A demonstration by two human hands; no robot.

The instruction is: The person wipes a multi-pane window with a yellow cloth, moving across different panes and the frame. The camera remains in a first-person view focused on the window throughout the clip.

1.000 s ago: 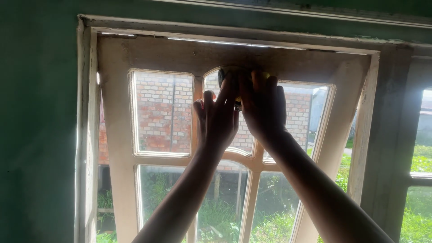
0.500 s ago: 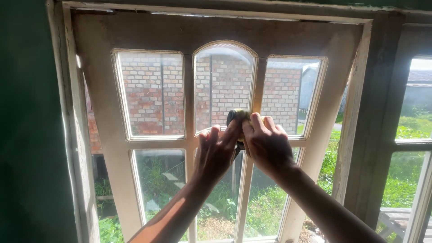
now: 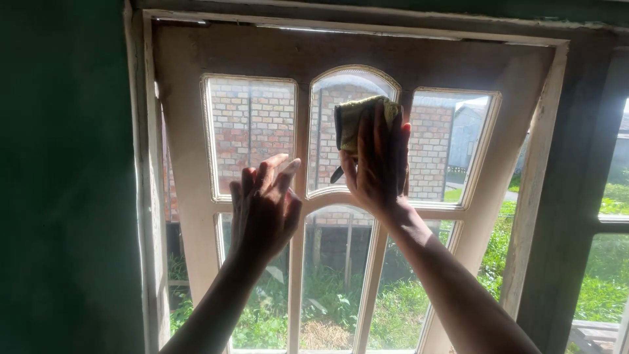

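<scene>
A wooden window sash [image 3: 183,157] with pale, worn paint has several glass panes, the top middle one arched. My right hand [image 3: 377,164] presses a folded yellow-green cloth [image 3: 354,121] flat against the arched pane and the bar to its right. My left hand [image 3: 262,206] is lower and to the left, fingers spread, holding nothing, in front of the wooden bar between the left and middle panes. Whether it touches the wood I cannot tell.
A dark green wall [image 3: 65,196] fills the left side. A weathered outer frame post [image 3: 557,196] stands to the right, with another window pane [image 3: 612,262] beyond. Outside are a red brick wall [image 3: 252,131] and green grass [image 3: 334,301].
My right hand has carried the cloth up from the middle crossbar onto the arched pane. My left hand has come off the cloth and moved left, fingers now spread.
</scene>
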